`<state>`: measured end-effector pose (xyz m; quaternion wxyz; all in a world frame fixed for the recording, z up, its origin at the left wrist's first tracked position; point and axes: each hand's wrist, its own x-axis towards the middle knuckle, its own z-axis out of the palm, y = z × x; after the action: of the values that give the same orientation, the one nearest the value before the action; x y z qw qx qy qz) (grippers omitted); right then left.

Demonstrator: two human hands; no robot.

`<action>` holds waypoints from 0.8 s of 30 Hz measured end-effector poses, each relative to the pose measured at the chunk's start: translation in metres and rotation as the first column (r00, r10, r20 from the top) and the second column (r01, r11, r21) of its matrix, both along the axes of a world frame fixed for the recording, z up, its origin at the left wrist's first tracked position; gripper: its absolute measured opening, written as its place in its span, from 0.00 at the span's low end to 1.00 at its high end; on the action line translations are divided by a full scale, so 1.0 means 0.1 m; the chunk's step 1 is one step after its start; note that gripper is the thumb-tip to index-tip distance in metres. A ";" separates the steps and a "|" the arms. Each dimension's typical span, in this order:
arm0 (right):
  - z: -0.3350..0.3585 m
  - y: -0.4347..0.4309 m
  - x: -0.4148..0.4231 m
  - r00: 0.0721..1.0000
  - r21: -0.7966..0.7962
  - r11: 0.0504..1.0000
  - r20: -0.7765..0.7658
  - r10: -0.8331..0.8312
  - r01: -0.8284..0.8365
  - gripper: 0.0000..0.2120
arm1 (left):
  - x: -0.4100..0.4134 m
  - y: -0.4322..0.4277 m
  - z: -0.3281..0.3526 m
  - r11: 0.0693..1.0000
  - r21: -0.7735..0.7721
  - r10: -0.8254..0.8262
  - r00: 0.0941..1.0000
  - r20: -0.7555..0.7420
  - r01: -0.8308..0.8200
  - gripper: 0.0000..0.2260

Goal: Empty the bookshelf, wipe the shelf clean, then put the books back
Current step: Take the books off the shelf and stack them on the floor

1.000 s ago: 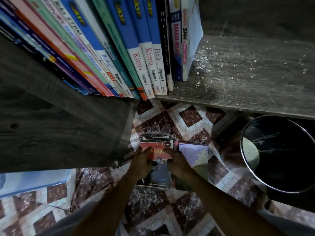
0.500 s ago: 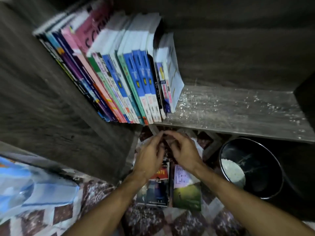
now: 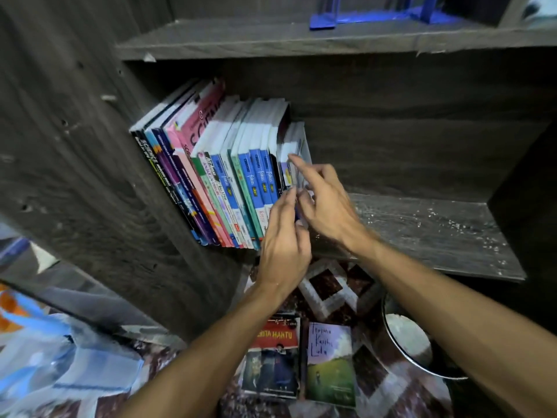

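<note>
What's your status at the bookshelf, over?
Left grip open against thin end books of colourful row; right grip there too, hold unclear. Dark wooden shelf white-speckled. Nothing blocking.

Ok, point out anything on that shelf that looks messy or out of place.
White specks are scattered across the bare part of the shelf, right of the row of books, like crumbs or flaked debris. Two books lie flat on the floor below, off the shelf.
</note>
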<state>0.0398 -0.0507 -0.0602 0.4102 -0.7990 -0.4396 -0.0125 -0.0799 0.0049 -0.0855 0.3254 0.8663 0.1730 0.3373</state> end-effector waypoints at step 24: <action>0.18 0.12 0.14 0.997 -0.157 0.986 0.050 -0.050 0.057 0.43 | 0.05 0.09 0.08 0.996 -0.034 0.091 0.980 0.179 -0.087 0.26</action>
<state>0.0533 -0.0388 -0.0421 0.3346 -0.8401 -0.4270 -0.0070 -0.0752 0.0137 -0.0772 0.3358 0.8191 0.1858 0.4264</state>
